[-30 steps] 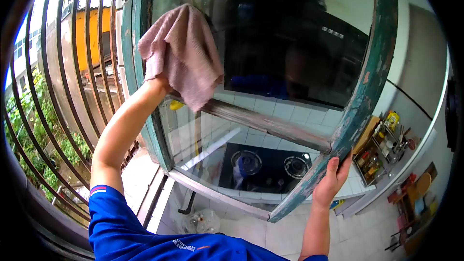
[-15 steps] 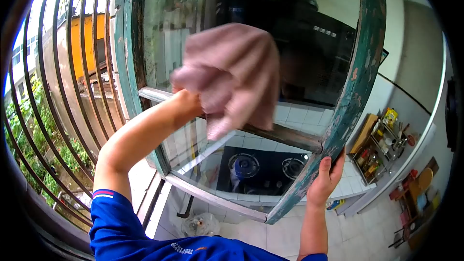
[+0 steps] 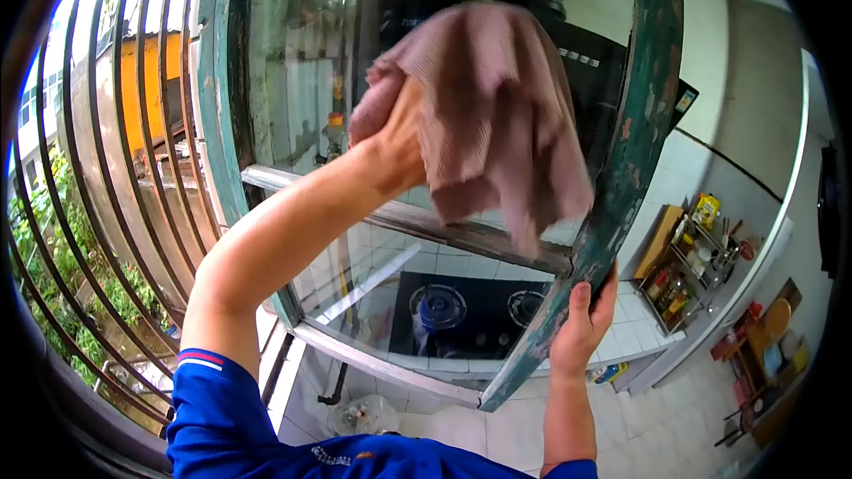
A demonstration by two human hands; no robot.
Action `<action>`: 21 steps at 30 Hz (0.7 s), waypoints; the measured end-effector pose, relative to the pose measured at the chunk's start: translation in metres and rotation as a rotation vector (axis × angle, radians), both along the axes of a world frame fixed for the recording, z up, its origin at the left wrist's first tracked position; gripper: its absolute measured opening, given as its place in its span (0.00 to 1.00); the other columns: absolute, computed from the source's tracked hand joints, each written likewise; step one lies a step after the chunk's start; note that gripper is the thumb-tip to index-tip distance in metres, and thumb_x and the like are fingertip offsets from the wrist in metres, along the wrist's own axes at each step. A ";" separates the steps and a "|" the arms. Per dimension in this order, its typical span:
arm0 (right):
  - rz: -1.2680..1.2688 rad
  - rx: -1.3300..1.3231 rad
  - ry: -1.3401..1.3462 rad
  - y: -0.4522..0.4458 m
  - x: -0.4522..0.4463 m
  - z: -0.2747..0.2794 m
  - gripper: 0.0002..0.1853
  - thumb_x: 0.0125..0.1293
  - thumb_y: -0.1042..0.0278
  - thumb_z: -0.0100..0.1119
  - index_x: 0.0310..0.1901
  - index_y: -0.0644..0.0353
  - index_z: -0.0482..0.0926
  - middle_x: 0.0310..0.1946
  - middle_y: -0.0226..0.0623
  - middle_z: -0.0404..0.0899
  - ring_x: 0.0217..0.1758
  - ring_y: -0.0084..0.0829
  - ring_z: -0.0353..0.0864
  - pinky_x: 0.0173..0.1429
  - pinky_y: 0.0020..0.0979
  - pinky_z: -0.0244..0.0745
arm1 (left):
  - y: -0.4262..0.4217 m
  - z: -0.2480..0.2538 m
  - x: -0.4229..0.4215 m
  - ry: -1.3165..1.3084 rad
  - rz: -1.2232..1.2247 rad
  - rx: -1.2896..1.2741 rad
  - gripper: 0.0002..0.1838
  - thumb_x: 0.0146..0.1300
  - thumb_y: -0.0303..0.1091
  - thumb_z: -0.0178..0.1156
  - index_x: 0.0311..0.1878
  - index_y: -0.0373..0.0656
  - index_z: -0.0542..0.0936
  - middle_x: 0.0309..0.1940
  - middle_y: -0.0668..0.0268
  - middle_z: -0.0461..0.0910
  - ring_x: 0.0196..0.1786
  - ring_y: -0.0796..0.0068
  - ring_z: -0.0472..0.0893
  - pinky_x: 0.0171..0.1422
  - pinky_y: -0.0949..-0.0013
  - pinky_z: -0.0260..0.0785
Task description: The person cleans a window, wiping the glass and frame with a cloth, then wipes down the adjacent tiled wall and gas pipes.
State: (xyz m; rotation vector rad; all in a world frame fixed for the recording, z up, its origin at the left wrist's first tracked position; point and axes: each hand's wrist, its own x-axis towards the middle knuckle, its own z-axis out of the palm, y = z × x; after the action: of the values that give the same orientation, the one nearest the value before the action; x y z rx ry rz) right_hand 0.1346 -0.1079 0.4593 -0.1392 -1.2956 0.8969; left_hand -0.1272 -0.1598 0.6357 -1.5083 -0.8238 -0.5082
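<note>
A mauve-pink ribbed cloth (image 3: 501, 111) hangs in folds from my left hand (image 3: 406, 137), over the upper glass pane (image 3: 297, 80) of a window sash. Most of the fingers on that hand are hidden by the cloth. My right hand (image 3: 581, 328) is wrapped round the lower part of the sash's right stile (image 3: 641, 137), thumb on the near side and fingers behind. Green paint peels from that wooden stile. A worn crossbar (image 3: 444, 229) divides the upper pane from the lower one.
Metal bars (image 3: 111, 168) stand at the left, with plants and an orange wall beyond. Through the lower pane shows a black gas stove (image 3: 466, 319). To the right, a rack of bottles and utensils (image 3: 683, 279) stands on the tiled counter. A clear plastic bag (image 3: 364, 415) lies below.
My left hand and the cloth have moved right and slightly up across the pane. The right hand keeps its hold on the stile. The view has shifted a little.
</note>
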 end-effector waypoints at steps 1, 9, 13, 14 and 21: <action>-0.013 -0.002 0.003 -0.001 0.000 0.001 0.39 0.70 0.52 0.60 0.71 0.72 0.57 0.64 0.40 0.67 0.64 0.30 0.66 0.70 0.30 0.58 | -0.001 0.006 0.000 0.003 0.003 -0.010 0.31 0.68 0.41 0.56 0.73 0.50 0.63 0.70 0.66 0.65 0.71 0.70 0.67 0.77 0.64 0.57; -0.033 -0.016 0.015 -0.001 -0.002 0.003 0.41 0.70 0.51 0.61 0.71 0.73 0.56 0.66 0.42 0.65 0.65 0.31 0.66 0.71 0.31 0.58 | 0.002 -0.019 0.008 0.009 0.042 -0.053 0.31 0.69 0.40 0.56 0.74 0.50 0.63 0.72 0.67 0.65 0.72 0.69 0.67 0.78 0.63 0.56; -0.056 -0.010 0.007 0.001 -0.001 0.000 0.41 0.70 0.51 0.60 0.71 0.74 0.56 0.66 0.42 0.64 0.65 0.31 0.66 0.71 0.31 0.58 | -0.002 -0.014 -0.014 -0.028 0.082 -0.053 0.31 0.69 0.40 0.55 0.74 0.50 0.62 0.71 0.67 0.65 0.72 0.69 0.66 0.78 0.63 0.55; -0.051 -0.018 0.002 0.001 0.000 0.000 0.41 0.70 0.51 0.60 0.71 0.74 0.56 0.66 0.42 0.64 0.65 0.31 0.66 0.71 0.31 0.58 | -0.006 -0.018 -0.018 -0.045 0.093 -0.059 0.31 0.69 0.40 0.55 0.74 0.50 0.62 0.71 0.67 0.65 0.72 0.68 0.66 0.78 0.64 0.55; -0.075 -0.009 -0.029 0.005 -0.001 0.002 0.38 0.72 0.52 0.58 0.71 0.73 0.58 0.66 0.42 0.65 0.66 0.32 0.65 0.72 0.31 0.56 | -0.021 -0.012 -0.082 -0.264 0.124 -0.001 0.29 0.71 0.40 0.53 0.74 0.49 0.62 0.70 0.66 0.65 0.72 0.68 0.66 0.77 0.64 0.55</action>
State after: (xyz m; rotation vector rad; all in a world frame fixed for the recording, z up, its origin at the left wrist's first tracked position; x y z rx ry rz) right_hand 0.1332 -0.1030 0.4613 -0.2067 -1.3049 0.8397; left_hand -0.2096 -0.1807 0.6234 -1.3975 -1.1157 -0.6225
